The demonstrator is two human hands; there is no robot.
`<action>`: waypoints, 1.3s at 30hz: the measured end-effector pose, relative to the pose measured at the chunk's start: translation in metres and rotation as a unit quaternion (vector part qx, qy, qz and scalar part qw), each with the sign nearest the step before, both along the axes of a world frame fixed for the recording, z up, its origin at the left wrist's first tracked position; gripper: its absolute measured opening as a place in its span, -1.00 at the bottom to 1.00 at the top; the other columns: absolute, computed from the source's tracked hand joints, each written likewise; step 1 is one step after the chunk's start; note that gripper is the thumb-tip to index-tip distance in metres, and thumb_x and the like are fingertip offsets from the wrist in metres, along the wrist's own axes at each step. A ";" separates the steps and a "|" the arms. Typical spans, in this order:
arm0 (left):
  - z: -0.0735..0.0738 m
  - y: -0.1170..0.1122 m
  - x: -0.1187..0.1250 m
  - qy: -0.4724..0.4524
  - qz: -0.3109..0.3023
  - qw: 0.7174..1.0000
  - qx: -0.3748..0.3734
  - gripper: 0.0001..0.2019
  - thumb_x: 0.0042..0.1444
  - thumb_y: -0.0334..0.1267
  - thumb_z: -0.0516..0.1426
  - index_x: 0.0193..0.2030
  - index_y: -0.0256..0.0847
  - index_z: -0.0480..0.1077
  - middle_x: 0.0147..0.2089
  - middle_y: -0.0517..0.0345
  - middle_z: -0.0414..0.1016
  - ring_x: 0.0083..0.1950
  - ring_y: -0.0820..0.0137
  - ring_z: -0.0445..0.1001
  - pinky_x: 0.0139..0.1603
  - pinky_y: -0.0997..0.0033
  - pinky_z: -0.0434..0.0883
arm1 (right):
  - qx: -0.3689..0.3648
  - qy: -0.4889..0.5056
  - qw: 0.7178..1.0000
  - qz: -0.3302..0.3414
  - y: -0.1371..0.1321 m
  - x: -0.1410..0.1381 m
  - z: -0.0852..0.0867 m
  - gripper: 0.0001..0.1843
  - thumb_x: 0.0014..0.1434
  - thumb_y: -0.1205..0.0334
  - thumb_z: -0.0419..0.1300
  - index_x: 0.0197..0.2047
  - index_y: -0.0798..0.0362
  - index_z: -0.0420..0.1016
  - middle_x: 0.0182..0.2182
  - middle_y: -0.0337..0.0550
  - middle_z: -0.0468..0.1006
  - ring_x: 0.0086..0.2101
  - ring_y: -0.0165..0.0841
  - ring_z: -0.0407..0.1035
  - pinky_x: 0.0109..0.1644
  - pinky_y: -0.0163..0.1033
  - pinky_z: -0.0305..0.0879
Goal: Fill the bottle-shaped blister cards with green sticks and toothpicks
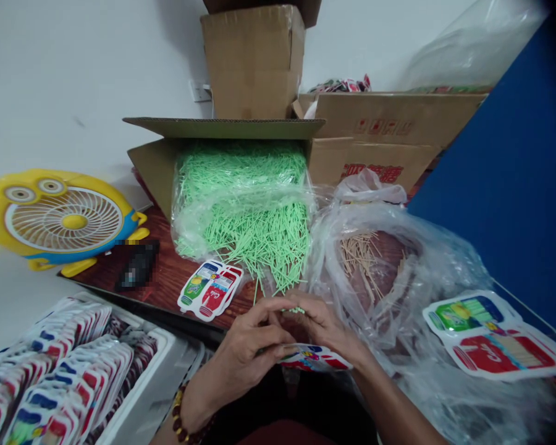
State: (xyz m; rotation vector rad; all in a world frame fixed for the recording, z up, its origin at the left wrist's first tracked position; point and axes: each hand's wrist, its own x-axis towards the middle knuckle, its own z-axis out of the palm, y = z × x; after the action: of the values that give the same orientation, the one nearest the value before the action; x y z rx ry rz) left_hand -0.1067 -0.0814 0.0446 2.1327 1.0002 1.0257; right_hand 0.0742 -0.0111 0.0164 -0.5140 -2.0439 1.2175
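Observation:
My left hand (pixel 254 340) is closed, its thumb and fingers pinching the left edge of a printed cola-and-lemon packet (pixel 317 357). My right hand (pixel 322 318) curls over the packet from the other side. A small bundle of thin green sticks (pixel 295 310) shows end-on in its fingers, close to the left fingertips. The packet's opening is hidden by the hands. Just beyond them, a heap of the same green sticks (pixel 278 241) spills from a clear bag inside an open carton (pixel 222 128). Thin tan sticks (pixel 361 259) lie in a plastic bag (pixel 327 247) to the right.
Similar packets (pixel 210 289) lie on the dark wooden table (pixel 167 272), and filled ones (pixel 500 340) rest at right on plastic. A white crate (pixel 143 371) of packets stands lower left. A yellow fan (pixel 69 216), a black object (pixel 138 266) and cartons (pixel 254 62) surround the work area.

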 end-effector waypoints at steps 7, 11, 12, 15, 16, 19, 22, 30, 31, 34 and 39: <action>0.000 0.003 0.001 0.008 0.001 1.000 -0.002 -0.86 0.16 -0.48 0.14 -0.24 -0.20 0.49 0.14 0.01 0.32 -0.28 0.48 0.38 -0.20 0.38 0.39 | -0.025 -0.009 1.000 0.004 0.002 0.000 -0.003 -0.67 0.34 0.06 -0.06 -0.17 0.00 0.48 -0.33 -0.18 0.40 -0.28 -0.33 0.31 -0.16 -0.24 0.23; 0.000 0.005 0.002 0.004 0.004 1.000 -0.001 -0.89 0.17 -0.44 0.14 -0.27 -0.21 0.49 0.11 0.01 0.35 -0.26 0.47 0.39 -0.17 0.40 0.40 | -0.043 -0.017 0.999 0.002 0.001 0.000 -0.005 -0.66 0.33 0.05 -0.05 -0.19 0.00 0.50 -0.37 -0.19 0.39 -0.30 -0.33 0.31 -0.20 -0.25 0.26; 0.000 0.005 0.002 0.002 0.004 1.000 0.002 -0.89 0.17 -0.43 0.14 -0.27 -0.21 0.49 0.11 0.01 0.35 -0.25 0.47 0.39 -0.16 0.41 0.39 | -0.049 -0.020 0.999 -0.001 0.001 -0.001 -0.004 -0.67 0.32 0.06 -0.03 -0.19 0.00 0.50 -0.36 -0.19 0.40 -0.30 -0.33 0.32 -0.19 -0.24 0.26; 0.000 0.005 0.002 -0.004 -0.004 1.000 -0.001 -0.89 0.18 -0.42 0.13 -0.28 -0.20 0.50 0.13 0.01 0.34 -0.23 0.46 0.39 -0.13 0.40 0.38 | -0.078 -0.015 0.997 -0.011 -0.002 -0.002 -0.001 -0.74 0.29 0.10 0.04 -0.16 -0.02 0.52 -0.29 -0.18 0.47 -0.24 -0.31 0.34 -0.11 -0.23 0.26; -0.001 0.005 0.001 -0.011 -0.001 1.000 -0.007 -0.89 0.18 -0.41 0.14 -0.29 -0.20 0.50 0.14 0.01 0.33 -0.23 0.46 0.39 -0.13 0.40 0.38 | -0.093 -0.005 0.996 -0.013 -0.002 -0.002 -0.001 -0.76 0.27 0.10 0.07 -0.16 -0.02 0.53 -0.27 -0.18 0.49 -0.22 -0.31 0.35 -0.10 -0.22 0.26; -0.006 0.009 -0.001 -0.045 0.046 0.997 -0.049 -0.91 0.17 -0.35 0.16 -0.33 -0.21 0.51 0.06 0.01 0.35 -0.19 0.41 0.39 -0.10 0.38 0.36 | -0.169 0.027 0.985 -0.039 0.002 -0.002 -0.005 -0.78 0.22 0.08 0.13 -0.25 0.00 0.52 -0.34 -0.22 0.50 -0.30 -0.33 0.36 -0.21 -0.27 0.28; -0.015 0.017 -0.005 -0.102 0.094 0.977 -0.161 -0.85 0.12 -0.25 0.20 -0.42 -0.25 0.51 -0.22 0.09 0.44 -0.24 0.37 0.41 -0.20 0.41 0.36 | -0.253 0.114 0.949 -0.152 0.011 0.000 -0.016 -0.76 0.20 0.06 0.16 -0.37 0.05 0.47 -0.49 -0.27 0.46 -0.45 -0.40 0.32 -0.34 -0.31 0.25; -0.028 0.022 0.003 -0.249 0.072 0.847 -0.463 -0.73 -0.01 -0.13 0.28 -0.28 -0.31 0.55 -0.34 0.06 0.63 -0.39 0.34 0.52 -0.37 0.43 0.41 | -0.397 0.401 0.801 -0.199 0.008 0.000 0.004 -0.83 0.08 0.17 0.31 -0.28 0.01 0.45 -0.45 -0.29 0.53 -0.44 -0.41 0.42 -0.15 -0.21 0.36; -0.028 0.022 0.005 -0.247 0.068 0.846 -0.467 -0.73 -0.03 -0.13 0.28 -0.28 -0.32 0.56 -0.35 0.05 0.63 -0.40 0.34 0.52 -0.37 0.43 0.41 | -0.398 0.419 0.792 -0.196 0.005 -0.002 0.009 -0.84 0.09 0.18 0.30 -0.28 0.00 0.44 -0.45 -0.30 0.53 -0.44 -0.41 0.42 -0.11 -0.19 0.36; -0.027 0.023 0.006 -0.232 0.055 0.848 -0.473 -0.70 -0.04 -0.11 0.29 -0.30 -0.34 0.56 -0.40 0.05 0.61 -0.39 0.31 0.53 -0.36 0.41 0.42 | -0.401 0.449 0.776 -0.188 -0.001 -0.005 0.017 -0.85 0.11 0.18 0.28 -0.25 -0.03 0.41 -0.44 -0.34 0.52 -0.42 -0.42 0.43 -0.06 -0.15 0.37; -0.026 0.027 0.008 -0.230 0.071 0.850 -0.468 -0.70 -0.06 -0.09 0.29 -0.32 -0.32 0.51 -0.40 0.10 0.58 -0.39 0.33 0.52 -0.36 0.42 0.41 | -0.439 0.429 0.769 -0.176 -0.008 -0.011 0.006 -0.78 0.09 0.14 0.29 -0.20 -0.03 0.38 -0.44 -0.31 0.54 -0.43 -0.35 0.47 -0.22 -0.16 0.43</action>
State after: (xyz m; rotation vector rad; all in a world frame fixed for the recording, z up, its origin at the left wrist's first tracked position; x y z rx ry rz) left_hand -0.0988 -0.0546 0.0182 0.9700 1.1005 0.7969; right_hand 0.0632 -0.0191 0.0219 -0.5615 -0.5020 1.6940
